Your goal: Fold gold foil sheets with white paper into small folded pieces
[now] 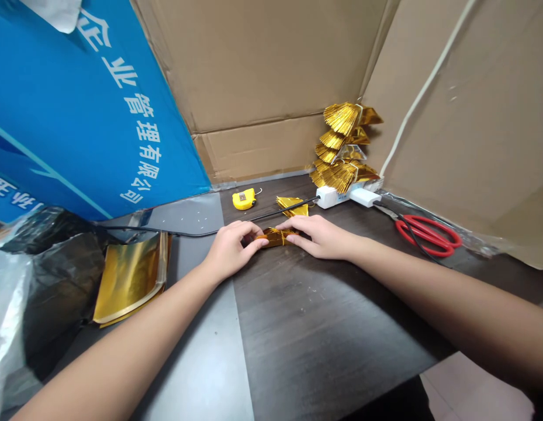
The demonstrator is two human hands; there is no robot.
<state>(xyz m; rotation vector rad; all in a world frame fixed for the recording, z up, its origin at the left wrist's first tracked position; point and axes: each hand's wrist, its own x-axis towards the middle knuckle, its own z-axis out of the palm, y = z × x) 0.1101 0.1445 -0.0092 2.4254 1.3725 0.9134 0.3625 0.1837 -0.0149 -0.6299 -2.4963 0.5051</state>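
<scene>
A small folded piece of gold foil paper [275, 237] lies on the dark wooden table [324, 327]. My left hand [230, 248] pinches its left end with fingers curled round it. My right hand [319, 234] presses flat on its right end, fingers stretched along the paper. Another folded gold piece [292, 204] lies just behind the hands.
A stack of gold foil sheets [128, 278] lies at the left beside black and clear plastic bags [43, 275]. Bundles of folded gold fans [343, 146] pile on a white power strip [336, 196]. Red scissors [426, 234], a yellow tape measure [244, 199], a black cable [175, 233], cardboard walls [262, 76] and a blue board [78, 105] surround the table.
</scene>
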